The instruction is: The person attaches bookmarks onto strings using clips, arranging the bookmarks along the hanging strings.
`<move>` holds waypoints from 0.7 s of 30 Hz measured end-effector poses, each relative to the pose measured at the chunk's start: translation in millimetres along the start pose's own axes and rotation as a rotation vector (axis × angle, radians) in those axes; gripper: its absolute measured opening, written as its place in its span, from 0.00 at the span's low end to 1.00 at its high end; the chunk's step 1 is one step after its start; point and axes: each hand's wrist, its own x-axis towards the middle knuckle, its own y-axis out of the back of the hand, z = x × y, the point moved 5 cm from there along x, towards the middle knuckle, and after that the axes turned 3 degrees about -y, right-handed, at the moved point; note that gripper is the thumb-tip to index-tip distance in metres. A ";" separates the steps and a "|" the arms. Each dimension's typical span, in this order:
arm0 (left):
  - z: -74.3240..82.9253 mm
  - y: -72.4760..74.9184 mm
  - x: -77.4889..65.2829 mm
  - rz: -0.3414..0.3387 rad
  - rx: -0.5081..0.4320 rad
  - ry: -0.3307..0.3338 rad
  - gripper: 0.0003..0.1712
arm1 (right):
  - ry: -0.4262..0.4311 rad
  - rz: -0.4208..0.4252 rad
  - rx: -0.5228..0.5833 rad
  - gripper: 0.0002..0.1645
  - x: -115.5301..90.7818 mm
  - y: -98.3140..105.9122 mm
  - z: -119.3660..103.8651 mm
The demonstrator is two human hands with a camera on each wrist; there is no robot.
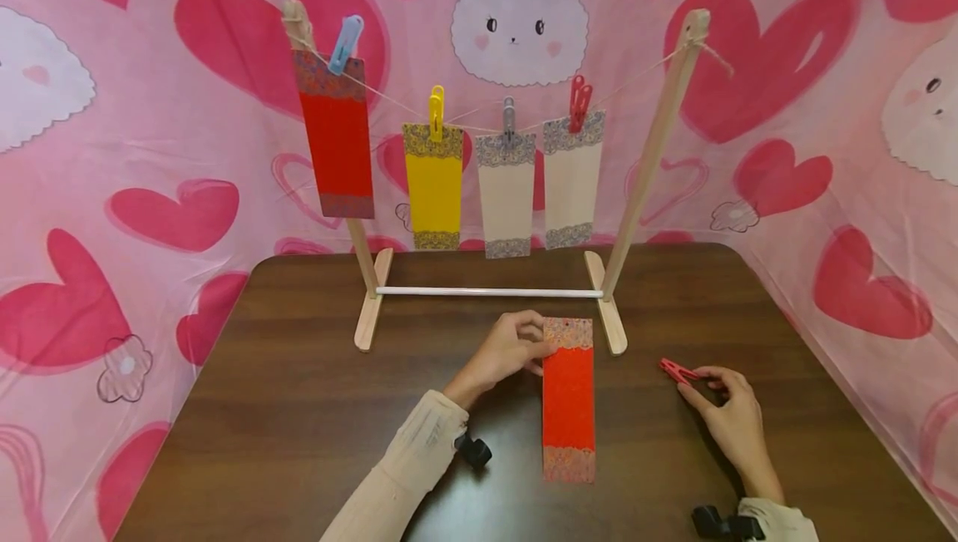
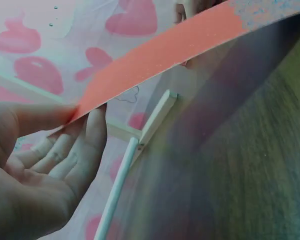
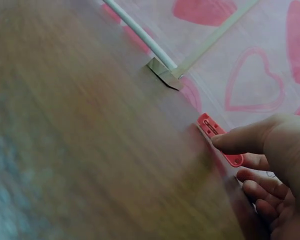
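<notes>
My left hand (image 1: 512,348) pinches a red card with patterned end bands (image 1: 569,401) near its upper left edge, thumb on the front face. In the left wrist view the card (image 2: 155,60) slants up and away from the thumb and fingers, raised off the table. Over at the right, my right hand (image 1: 729,413) holds a red clothespin (image 1: 678,372) between thumb and forefinger, its nose pointing left. The right wrist view shows the clothespin (image 3: 217,137) with the thumb against it and the other fingers curled below.
Beyond the hands stands a wooden rack with posts (image 1: 651,168) and a white rod (image 1: 486,293). From its string hang a red card (image 1: 338,143), a yellow card (image 1: 436,193) and two white cards (image 1: 506,197), held by blue, yellow, grey and red clothespins. A brown table (image 1: 299,409) lies underneath.
</notes>
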 end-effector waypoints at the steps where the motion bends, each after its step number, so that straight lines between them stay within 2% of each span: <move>1: 1.3 -0.9 0.2 -0.003 -0.001 -0.014 0.12 | -0.008 -0.001 0.002 0.20 -0.2 0.0 0.7; 4: 6.3 -3.8 0.5 -0.012 0.006 -0.064 0.11 | -0.021 0.001 0.007 0.20 -0.3 1.1 2.2; 8: 18.4 -5.8 -1.3 0.010 0.035 -0.142 0.11 | -0.026 -0.002 0.012 0.20 0.7 2.4 3.0; 11: 38.1 -7.7 -8.9 0.024 0.121 -0.238 0.11 | -0.032 -0.010 0.008 0.21 1.3 1.9 3.2; 16: 73.7 -15.1 -26.7 0.006 0.273 -0.415 0.13 | -0.041 -0.012 0.009 0.22 1.3 0.0 3.0; 21: 75.8 -20.8 -28.5 0.017 0.405 -0.572 0.13 | -0.039 -0.012 0.010 0.22 1.0 -0.9 2.5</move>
